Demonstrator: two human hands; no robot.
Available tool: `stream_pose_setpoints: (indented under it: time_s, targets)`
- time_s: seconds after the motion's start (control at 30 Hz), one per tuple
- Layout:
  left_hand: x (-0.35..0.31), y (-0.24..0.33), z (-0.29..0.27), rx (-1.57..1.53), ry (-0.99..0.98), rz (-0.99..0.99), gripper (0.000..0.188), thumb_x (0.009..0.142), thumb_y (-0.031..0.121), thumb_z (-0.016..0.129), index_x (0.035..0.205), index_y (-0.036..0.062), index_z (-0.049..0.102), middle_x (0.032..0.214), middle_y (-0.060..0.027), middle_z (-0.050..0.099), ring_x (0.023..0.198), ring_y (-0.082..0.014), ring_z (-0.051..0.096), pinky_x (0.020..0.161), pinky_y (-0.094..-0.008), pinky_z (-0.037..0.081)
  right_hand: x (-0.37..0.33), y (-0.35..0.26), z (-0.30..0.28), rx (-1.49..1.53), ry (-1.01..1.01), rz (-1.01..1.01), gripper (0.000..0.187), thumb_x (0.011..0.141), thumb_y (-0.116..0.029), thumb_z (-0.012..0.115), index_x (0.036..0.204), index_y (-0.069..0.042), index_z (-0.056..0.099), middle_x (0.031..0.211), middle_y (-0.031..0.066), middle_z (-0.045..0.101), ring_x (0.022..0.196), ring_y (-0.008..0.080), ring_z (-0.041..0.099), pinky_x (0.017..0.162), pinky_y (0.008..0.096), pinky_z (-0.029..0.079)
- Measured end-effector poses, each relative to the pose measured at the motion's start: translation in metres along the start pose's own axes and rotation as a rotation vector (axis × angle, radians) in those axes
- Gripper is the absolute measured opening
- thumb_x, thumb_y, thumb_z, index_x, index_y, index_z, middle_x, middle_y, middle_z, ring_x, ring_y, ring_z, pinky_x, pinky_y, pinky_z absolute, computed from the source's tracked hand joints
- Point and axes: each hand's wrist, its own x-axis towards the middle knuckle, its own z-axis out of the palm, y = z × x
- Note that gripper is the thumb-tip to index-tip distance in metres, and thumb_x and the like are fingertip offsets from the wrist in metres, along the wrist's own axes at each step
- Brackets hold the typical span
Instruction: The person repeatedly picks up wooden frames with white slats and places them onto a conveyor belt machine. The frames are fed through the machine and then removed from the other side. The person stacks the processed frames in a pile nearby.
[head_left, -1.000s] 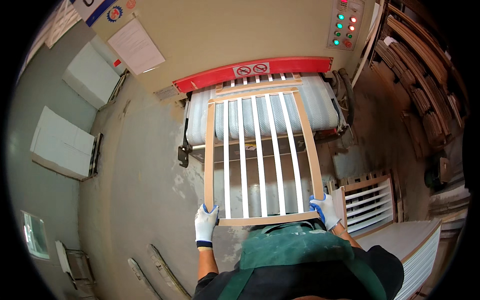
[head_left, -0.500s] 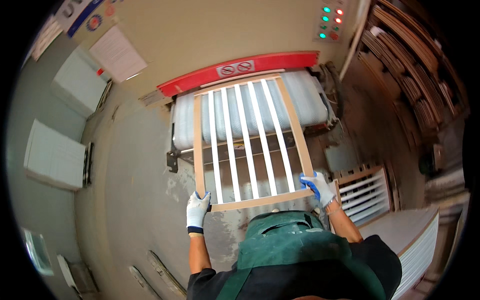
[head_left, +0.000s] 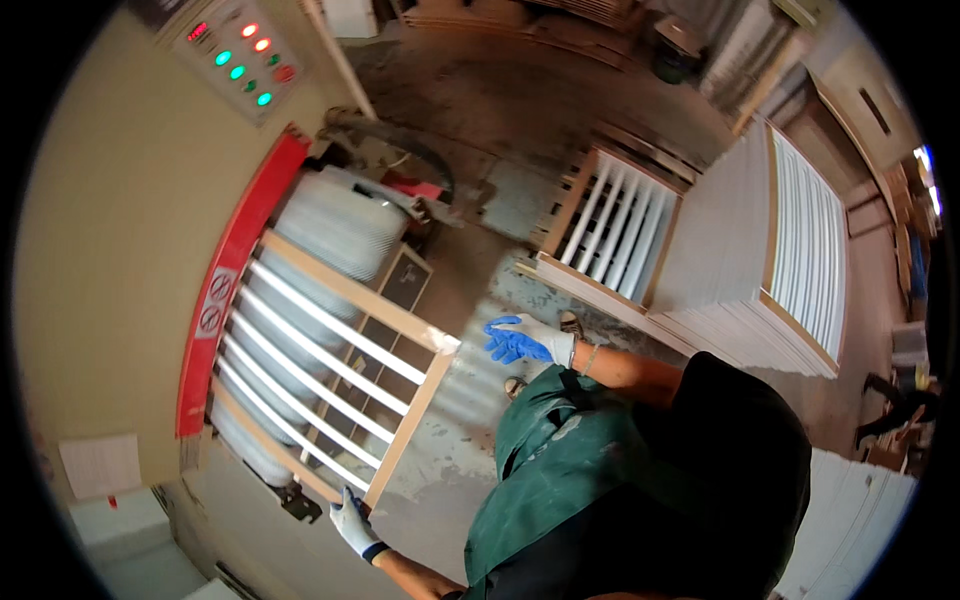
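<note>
A slatted frame (head_left: 355,291) with tan rails and white slats lies partly on the ridged whitish conveyor belt (head_left: 335,215), its far end at a red guard bar (head_left: 228,275). My left hand (head_left: 352,524), in a white and blue glove, grips the near left corner of this frame. Off the near right corner, my right hand (head_left: 528,340) hangs apart from it, gloved fingers stretched out and holding nothing.
A lit control panel (head_left: 240,60) is on the beige machine. To the right, a slatted frame (head_left: 610,225) lies low beside a tall stack of similar white panels (head_left: 740,250). A dark hose (head_left: 400,140) curves beside the conveyor.
My right hand has let go of the frame's corner and moved away. The frame has gone further under the red bar. My view has turned right; my left hand still holds its corner.
</note>
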Motion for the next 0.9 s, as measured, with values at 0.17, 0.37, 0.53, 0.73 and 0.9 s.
stream_pose_setpoints:
  time_s: [0.17,0.37,0.53,0.73,0.9]
  targets:
    - [0.003,0.049,0.014,0.517,0.131,0.134,0.057,0.094,0.034,0.072,0.126,-0.0119,0.058,0.114,-0.0210,0.068,0.099,-0.0296,0.067,0.087,-0.0387,0.053,-0.037,0.023,-0.117,0.126,0.200,0.006,0.037,0.102,-0.031,0.062,0.126,-0.002,0.062,0.105,0.0149,0.072,0.083,0.0253,0.072,0.071,0.0356,0.060]
    - [-0.050,0.209,0.121,0.293,0.123,0.378,0.053,0.104,0.028,0.061,0.142,-0.0073,0.051,0.137,-0.0231,0.061,0.122,-0.0281,0.062,0.102,-0.0365,0.051,-0.060,0.024,-0.217,0.391,0.295,-0.005,0.029,0.101,-0.029,0.063,0.113,-0.003,0.065,0.096,0.0114,0.071,0.078,0.0218,0.070,0.065,0.0334,0.059]
    - [-0.165,0.279,0.373,0.413,-0.567,0.526,0.045,0.102,0.018,0.062,0.142,-0.0029,0.054,0.136,-0.0170,0.063,0.124,-0.0243,0.060,0.109,-0.0349,0.044,-0.068,0.035,-0.295,0.417,0.240,-0.291,0.029,0.102,-0.027,0.062,0.113,0.000,0.066,0.096,0.0098,0.071,0.076,0.0165,0.069,0.064,0.0291,0.057]
    - [-0.103,0.126,0.653,0.721,-1.061,0.288,0.066,0.094,0.035,0.072,0.142,-0.0039,0.051,0.133,-0.0238,0.064,0.122,-0.0323,0.064,0.103,-0.0375,0.049,-0.083,0.026,-0.343,0.456,0.683,-0.170,0.034,0.099,-0.025,0.066,0.121,0.000,0.062,0.101,0.0138,0.070,0.085,0.0234,0.070,0.073,0.0343,0.059]
    - [-0.043,0.026,0.824,1.200,-1.010,0.601,0.098,0.084,0.057,0.073,0.151,-0.0046,0.037,0.145,-0.0318,0.051,0.135,-0.0421,0.051,0.111,-0.0444,0.044,-0.094,0.062,-0.372,0.556,0.872,-0.227,0.036,0.098,-0.024,0.067,0.124,-0.001,0.060,0.106,0.0167,0.071,0.086,0.0266,0.071,0.071,0.0361,0.059]
